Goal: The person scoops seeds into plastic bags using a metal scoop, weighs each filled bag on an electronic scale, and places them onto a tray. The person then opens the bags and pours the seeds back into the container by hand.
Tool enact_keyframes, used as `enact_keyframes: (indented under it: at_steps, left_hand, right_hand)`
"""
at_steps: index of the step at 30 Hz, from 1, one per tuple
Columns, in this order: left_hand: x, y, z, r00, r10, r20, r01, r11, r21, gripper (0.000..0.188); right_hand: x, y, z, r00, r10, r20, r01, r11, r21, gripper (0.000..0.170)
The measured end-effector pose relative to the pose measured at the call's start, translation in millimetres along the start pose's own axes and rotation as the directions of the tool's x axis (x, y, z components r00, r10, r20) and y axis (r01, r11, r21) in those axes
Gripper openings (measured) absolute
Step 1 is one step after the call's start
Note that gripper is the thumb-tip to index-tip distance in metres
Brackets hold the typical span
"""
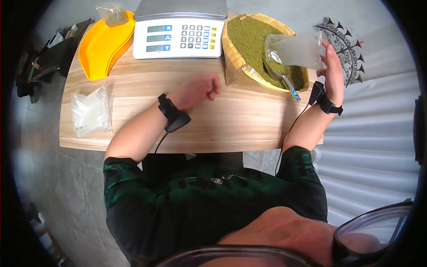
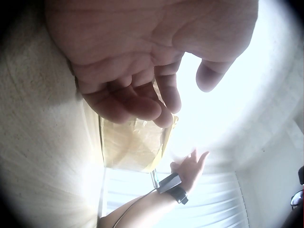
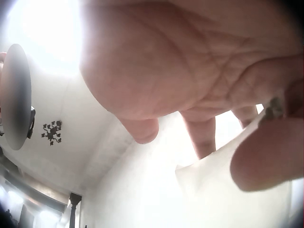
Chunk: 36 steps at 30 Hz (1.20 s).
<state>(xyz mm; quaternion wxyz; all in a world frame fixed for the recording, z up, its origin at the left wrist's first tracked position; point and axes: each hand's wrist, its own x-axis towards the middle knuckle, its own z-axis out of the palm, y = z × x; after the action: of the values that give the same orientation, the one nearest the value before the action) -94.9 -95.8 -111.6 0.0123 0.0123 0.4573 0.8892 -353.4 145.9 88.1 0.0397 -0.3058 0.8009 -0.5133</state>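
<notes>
My right hand (image 1: 333, 73) pinches the edge of a clear plastic bag (image 1: 296, 51), which hangs sideways over a paper sack (image 1: 242, 73) full of small green beans (image 1: 253, 38). In the right wrist view the bag (image 3: 209, 175) runs from between the thumb and fingers, other fingers spread apart. A metal scoop (image 1: 284, 80) lies in the beans, its handle over the sack's near rim and partly overlapped by the bag. My left hand (image 1: 200, 91) holds nothing and hangs loosely curled over the table in front of the scale; its palm and fingers show in the left wrist view.
A white digital scale (image 1: 178, 38) stands at the back middle of the wooden table (image 1: 231, 129). Left of it is a yellow tray (image 1: 100, 44) with a small filled bag (image 1: 113, 17) at its far end. Clear plastic bags (image 1: 91, 111) lie at the table's left.
</notes>
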Motion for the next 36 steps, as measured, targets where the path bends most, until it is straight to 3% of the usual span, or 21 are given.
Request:
enact_keyframes:
  at_steps: [4, 16, 18, 28, 30, 36]
  left_hand:
    - [0, 1, 0, 1.0, -0.011, 0.004, 0.011, 1.0, -0.007, 0.033]
    - [-3, 6, 6, 0.999, -0.033, -0.005, 0.032, 0.998, -0.056, 0.034]
    - [-3, 7, 6, 1.0, -0.031, -0.002, 0.031, 0.998, -0.06, 0.034]
    - [-3, 7, 7, 1.0, -0.019, -0.004, 0.019, 0.998, -0.066, 0.034]
    - [-4, 8, 7, 1.0, -0.02, -0.008, 0.02, 0.998, -0.06, 0.034]
    - [-3, 8, 7, 1.0, -0.019, -0.013, 0.018, 0.998, -0.059, 0.035]
  right_hand:
    - [-7, -11, -4, 0.999, 0.021, 0.042, -0.022, 1.0, 0.019, 0.061]
    - [-4, -10, -6, 0.993, -0.115, 0.034, 0.115, 0.993, 0.005, 0.07]
    - [-2, -6, -6, 0.987, -0.159, -0.031, 0.161, 0.984, 0.076, 0.063]
    - [1, -5, -4, 0.982, -0.19, -0.014, 0.191, 0.974, 0.124, 0.052]
    - [2, -9, -3, 0.995, -0.095, -0.01, 0.094, 0.993, -0.077, 0.04]
    - [21, 19, -9, 0.986, -0.168, -0.017, 0.161, 0.966, -0.2, 0.022]
